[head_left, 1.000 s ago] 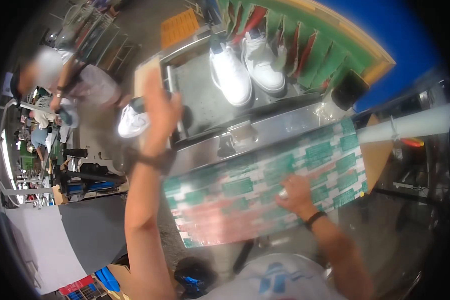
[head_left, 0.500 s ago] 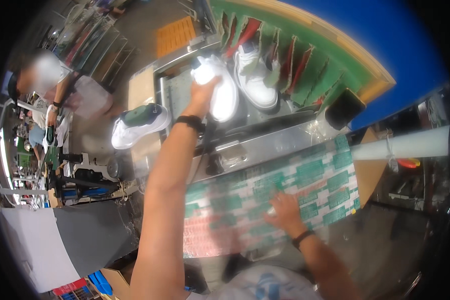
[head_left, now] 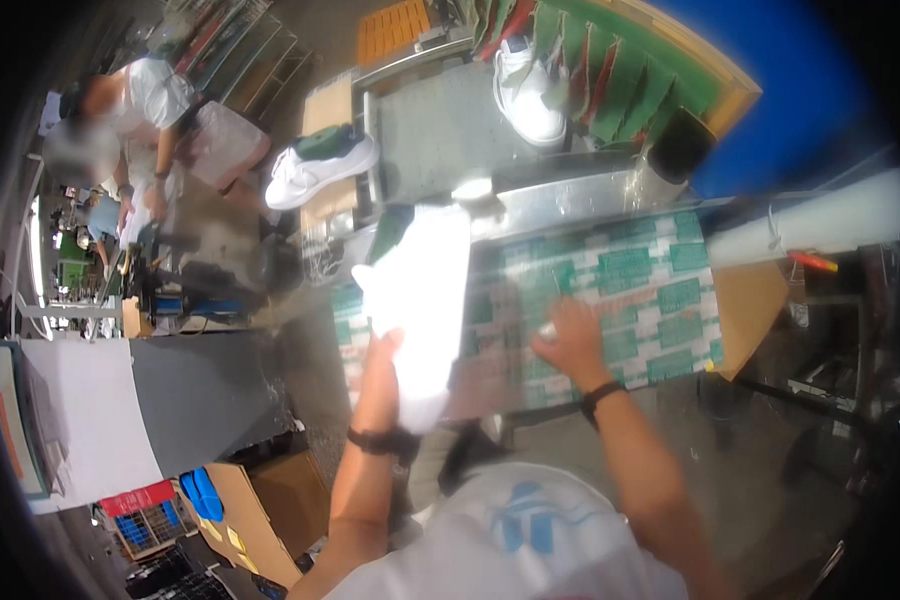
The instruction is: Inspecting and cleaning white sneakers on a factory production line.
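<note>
My left hand (head_left: pixel 378 370) is closed on a white sneaker (head_left: pixel 425 305), brightly lit, with dark green at its collar, held above the near ledge. My right hand (head_left: pixel 572 342) hovers over the green-and-white patterned sheet (head_left: pixel 660 300), its fingers curled together. A small pale bit shows at its fingertips, too small to name. A second white sneaker (head_left: pixel 530 100) stands on the metal bed (head_left: pixel 430 120), close to the hanging flaps. To the left, another white sneaker (head_left: pixel 320 175) with a green lining rests on a tan board (head_left: pixel 328 112).
Green and red flaps (head_left: pixel 610 75) hang across a wood-framed opening beside a blue panel (head_left: pixel 800 90). A white tube (head_left: pixel 820 215) juts out at right. A co-worker (head_left: pixel 160 110) bends over equipment at left. Nearer stand a grey-and-white table (head_left: pixel 205 400) and a cardboard box (head_left: pixel 290 490).
My left hand has lifted the sneaker off the metal bed and drawn it toward me. The right hand remains over the patterned sheet. The whole view has shifted.
</note>
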### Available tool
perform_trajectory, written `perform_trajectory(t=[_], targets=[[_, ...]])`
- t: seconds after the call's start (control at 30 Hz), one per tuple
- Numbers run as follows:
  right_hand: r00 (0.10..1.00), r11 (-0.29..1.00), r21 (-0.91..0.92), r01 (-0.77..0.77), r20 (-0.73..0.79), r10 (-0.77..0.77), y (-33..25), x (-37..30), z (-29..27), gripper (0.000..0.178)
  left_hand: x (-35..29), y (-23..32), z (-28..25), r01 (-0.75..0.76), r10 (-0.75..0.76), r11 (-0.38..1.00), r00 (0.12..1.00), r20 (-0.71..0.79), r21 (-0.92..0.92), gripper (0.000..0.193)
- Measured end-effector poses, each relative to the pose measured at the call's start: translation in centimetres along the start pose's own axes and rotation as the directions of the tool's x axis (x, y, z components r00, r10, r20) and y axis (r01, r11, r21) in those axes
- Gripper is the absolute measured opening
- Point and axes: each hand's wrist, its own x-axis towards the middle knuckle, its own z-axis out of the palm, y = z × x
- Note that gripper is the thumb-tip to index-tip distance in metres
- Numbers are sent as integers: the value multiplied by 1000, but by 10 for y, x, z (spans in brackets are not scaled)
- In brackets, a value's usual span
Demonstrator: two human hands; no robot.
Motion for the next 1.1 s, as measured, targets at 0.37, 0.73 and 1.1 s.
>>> perform_trajectory(t=[0.37,0.73,1.1], targets=[[995,998,-27,-55,77,57,7,-6,0,39,-27,-111,-17,-355,409,772,912,15,527,102],[900,830,433,-352,402,172,-139,-86,-72,88,-21,-133,-84,-347,359,908,933,-9,233,97],[865,872,489,17,430,-259,-182,-60,-45,103,1,-111,-87,-443,473,764,879,60,469,31]])
